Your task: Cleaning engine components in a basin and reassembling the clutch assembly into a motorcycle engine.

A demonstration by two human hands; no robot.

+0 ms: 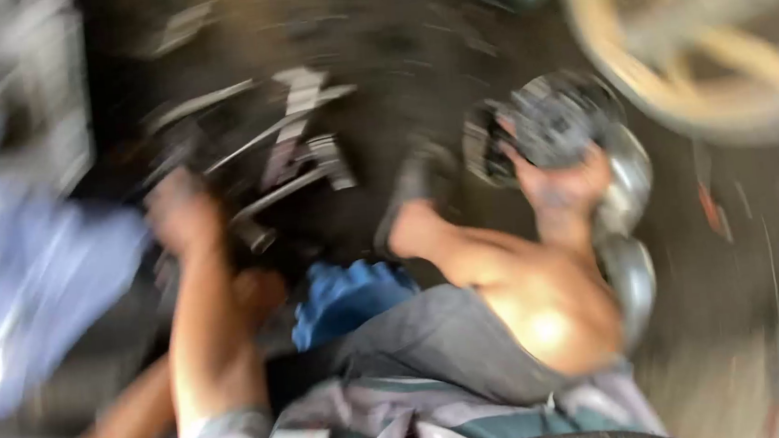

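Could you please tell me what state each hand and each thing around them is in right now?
Left hand: stretched out onto the metal rods, grip too blurred to tell.
Right hand: closed on the round metal part.
Round metal part: held up off the floor.
Metal rods: lying on the dark floor.
Blue cloth: crumpled by the knee.
Pale wheel: lying flat, untouched.

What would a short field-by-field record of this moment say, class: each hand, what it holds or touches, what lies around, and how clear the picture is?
left hand: left hand reaches among thin silvery metal rods; grip hidden by blur
right hand: right hand holds a round dark metal disc part
beside right hand: shiny rounded chrome pieces
lap: blue cloth
upper right: pale spoked wheel
picture: heavy motion blur
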